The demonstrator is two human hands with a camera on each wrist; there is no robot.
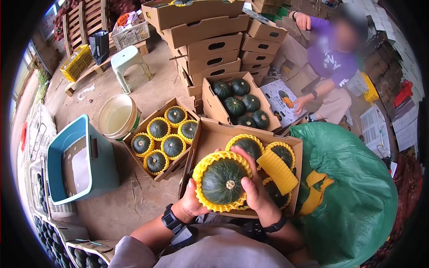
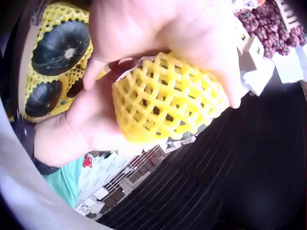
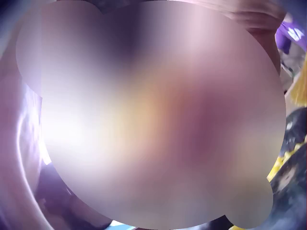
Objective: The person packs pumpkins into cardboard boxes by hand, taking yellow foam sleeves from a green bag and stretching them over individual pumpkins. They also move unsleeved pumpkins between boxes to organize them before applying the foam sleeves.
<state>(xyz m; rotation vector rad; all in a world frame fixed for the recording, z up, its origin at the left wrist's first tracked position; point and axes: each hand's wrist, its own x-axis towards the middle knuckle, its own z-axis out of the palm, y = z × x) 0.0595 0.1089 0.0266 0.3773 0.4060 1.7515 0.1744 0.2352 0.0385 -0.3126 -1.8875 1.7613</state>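
A dark green pumpkin (image 1: pixel 223 181) in a yellow foam net (image 2: pixel 168 98) is held up in front of the body, stem facing the head camera. My left hand (image 1: pixel 192 201) grips its left side from below, and my right hand (image 1: pixel 255 190) holds the right side with the thumb on the near face. Beneath it stands an open cardboard box (image 1: pixel 214 134) with several netted pumpkins (image 1: pixel 248 146) in its right part. A flat, unfilled yellow foam net (image 1: pixel 278 172) lies across those pumpkins. Blur covers most of the right wrist view.
At left, a box of netted pumpkins (image 1: pixel 173 146) stands by a bucket (image 1: pixel 118 117) and a blue tub (image 1: pixel 87 178). Behind is a box of bare pumpkins (image 1: pixel 234 106) and stacked cartons (image 1: pixel 210 49). A green sack (image 1: pixel 353 174) lies right; a person (image 1: pixel 328 58) sits beyond.
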